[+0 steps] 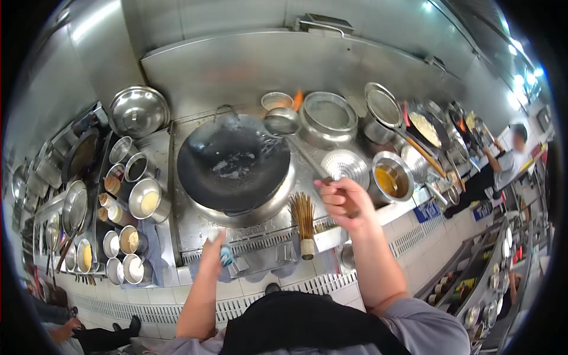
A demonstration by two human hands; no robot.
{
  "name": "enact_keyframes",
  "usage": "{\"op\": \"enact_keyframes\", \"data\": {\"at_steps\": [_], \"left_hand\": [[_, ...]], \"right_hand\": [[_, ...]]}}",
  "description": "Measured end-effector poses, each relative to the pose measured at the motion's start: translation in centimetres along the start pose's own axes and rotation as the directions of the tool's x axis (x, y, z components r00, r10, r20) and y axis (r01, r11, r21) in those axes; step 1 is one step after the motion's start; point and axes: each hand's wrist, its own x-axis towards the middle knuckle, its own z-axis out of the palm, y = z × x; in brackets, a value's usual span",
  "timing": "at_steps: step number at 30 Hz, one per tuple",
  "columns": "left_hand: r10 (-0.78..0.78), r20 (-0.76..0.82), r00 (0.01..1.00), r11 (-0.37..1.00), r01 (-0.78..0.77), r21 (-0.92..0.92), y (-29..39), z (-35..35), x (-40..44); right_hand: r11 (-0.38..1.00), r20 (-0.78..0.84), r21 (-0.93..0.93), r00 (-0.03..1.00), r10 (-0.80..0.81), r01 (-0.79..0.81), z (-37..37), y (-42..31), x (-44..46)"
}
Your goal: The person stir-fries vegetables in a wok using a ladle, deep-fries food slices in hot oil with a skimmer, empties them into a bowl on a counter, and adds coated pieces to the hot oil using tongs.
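A large black wok [228, 171] sits on the round burner, with a little foamy liquid in its bottom. My right hand [348, 204] is closed round the handle of a metal ladle [281, 122], whose bowl is over the wok's upper right edge. Liquid seems to fall from the ladle's side into the wok. Just below the wok's front edge is my left hand [215, 245], beside a blue and white cloth [226, 255]; its fingers are blurred and partly hidden. A bamboo brush [305, 228] stands between my two hands.
Bowls and bottles with seasonings, among them a metal bowl [147, 200], are on the left. At the right are a lidded pot [329, 118], a perforated skimmer [345, 166] and a pot of oil [393, 179]. Another person [510, 163] stands far right; others appear at the edges.
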Motion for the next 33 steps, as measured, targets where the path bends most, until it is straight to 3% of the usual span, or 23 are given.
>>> {"op": "enact_keyframes", "data": {"at_steps": [1,3,4,5,6,7,8,11,12,13,15,19,20,21,22,24,26,27,28,29,31,33], "left_hand": [[0.087,-0.090,0.992,0.973,-0.065,0.223,-1.5,-1.5,-0.9],[0.224,-0.090,0.970,0.857,-0.152,0.493,-3.8,-4.3,-3.4],[0.255,-0.137,0.957,0.735,-0.100,0.670,-4.9,-5.5,-4.4],[0.297,-0.173,0.939,0.582,-0.034,0.813,-5.6,-6.4,-5.1],[0.297,-0.170,0.940,0.577,-0.035,0.816,-6.4,-7.0,-5.5],[0.305,-0.144,0.941,0.487,-0.024,0.873,-7.2,-7.5,-5.9],[0.303,-0.129,0.944,0.436,-0.016,0.900,-7.6,-7.7,-6.1],[0.427,-0.097,0.899,0.303,-0.041,0.952,-8.2,-7.5,-5.9],[0.466,-0.082,0.881,0.272,-0.054,0.961,-8.4,-7.2,-5.5],[0.479,-0.042,0.877,0.150,-0.035,0.988,-8.7,-7.7,-4.8],[0.480,0.011,0.877,0.020,-0.023,1.000,-8.8,-8.3,-4.4],[0.437,-0.019,0.899,-0.032,0.037,0.999,-7.3,-5.9,-6.2],[0.607,0.149,0.781,-0.063,-0.140,0.988,-6.7,-4.2,-7.7],[0.746,0.295,0.597,-0.124,-0.311,0.942,-6.8,-2.7,-8.7],[0.702,0.396,0.591,-0.128,-0.443,0.888,-8.3,-2.0,-9.2],[0.457,0.587,0.669,0.030,-0.671,0.741,-11.0,1.4,-11.1],[0.230,0.729,0.645,0.099,-0.761,0.642,-16.2,5.2,-11.4],[0.093,0.815,0.572,0.003,-0.818,0.575,-18.1,7.2,-10.8],[-0.052,0.876,0.479,-0.069,-0.877,0.475,-19.9,9.3,-10.2],[-0.190,0.908,0.373,-0.103,-0.928,0.359,-21.8,11.3,-9.6],[-0.324,0.912,0.253,-0.197,-0.960,0.197,-28.0,13.5,-5.7],[-0.618,0.705,0.348,-0.496,-0.869,-0.006,-31.6,16.8,-2.4]], "right_hand": [[0.996,-0.076,-0.081,0.997,-0.034,0.028,0.5,1.1,0.0],[0.964,-0.173,-0.262,0.981,-0.091,0.044,0.7,2.7,0.4],[0.903,-0.207,-0.427,0.968,-0.143,0.042,0.5,3.1,0.5],[0.905,-0.206,-0.422,0.968,-0.143,0.044,0.2,3.5,0.4],[0.686,-0.245,-0.727,0.943,-0.227,-0.024,-0.3,3.9,0.2],[0.374,-0.253,-0.919,0.915,-0.315,-0.126,-1.2,4.6,-0.2],[0.155,-0.121,-0.987,0.861,-0.493,-0.050,-5.2,5.9,0.5],[0.249,-0.169,-0.968,0.780,-0.602,-0.017,-7.2,8.8,-3.1],[0.441,-0.265,-0.898,0.790,-0.553,0.008,-8.2,9.8,-4.2],[0.614,-0.357,-0.789,0.790,-0.497,0.030,-9.2,10.8,-5.3],[0.735,-0.446,-0.676,0.764,-0.466,0.054,-11.2,11.4,-6.9],[0.868,-0.495,-0.489,0.792,-0.358,0.086,-16.1,10.6,-7.6],[0.901,-0.508,-0.425,0.800,-0.320,0.090,-17.8,10.5,-7.7],[0.930,-0.500,-0.355,0.821,-0.276,0.097,-19.7,10.2,-7.7],[0.935,-0.514,-0.340,0.813,-0.273,0.099,-20.5,9.6,-7.6],[0.923,-0.541,-0.384,0.815,-0.207,-0.020,-22.1,9.2,-8.1],[0.879,-0.476,-0.468,0.865,-0.158,-0.096,-23.1,9.0,-9.0],[0.826,-0.428,-0.547,0.894,-0.136,-0.136,-22.8,8.7,-9.7],[0.716,-0.469,-0.673,0.856,-0.218,-0.187,-21.7,8.7,-10.7],[0.723,-0.474,-0.668,0.849,-0.233,-0.175,-22.1,8.8,-11.8],[0.217,-0.459,-0.880,0.873,-0.163,-0.422,-23.8,8.7,-15.9],[0.260,-0.484,-0.866,0.847,-0.220,-0.427,-25.9,9.4,-21.7]]}}
